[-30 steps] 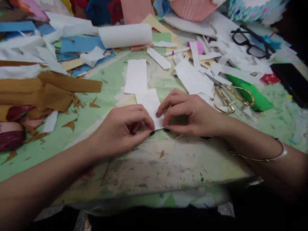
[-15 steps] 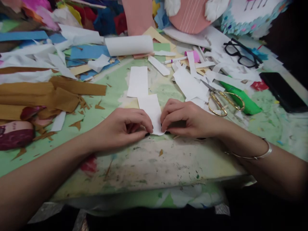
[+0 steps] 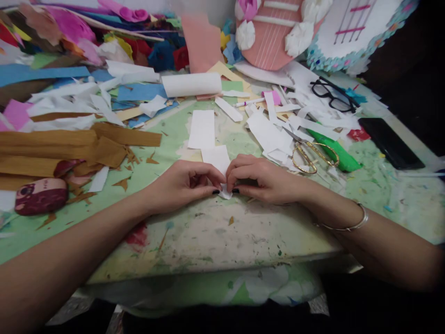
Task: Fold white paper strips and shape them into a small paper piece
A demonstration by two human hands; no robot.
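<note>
A small white paper strip (image 3: 217, 158) lies on the table, its near end between my two hands. My left hand (image 3: 189, 185) pinches the left side of that end with thumb and fingertips. From the other side my right hand (image 3: 259, 178) pinches the right edge, fingers curled over it. The near end looks gathered and slightly bent between the fingertips. Just beyond lies a second white paper rectangle (image 3: 202, 129), flat and untouched. Gold-handled scissors (image 3: 306, 157) rest to the right of my right hand.
Brown crepe paper (image 3: 62, 148) and a maroon pouch-like object (image 3: 41, 196) lie left. White scraps (image 3: 266, 134), a green packet (image 3: 339, 152), black glasses (image 3: 333, 95) and a phone (image 3: 391, 143) lie right. A white paper roll (image 3: 191, 85) and a pink guitar-shaped craft (image 3: 267, 46) are behind.
The view has tilted up, showing more of the back of the table. My hands have come closer together, and the near end of the paper is now narrowed between them.
</note>
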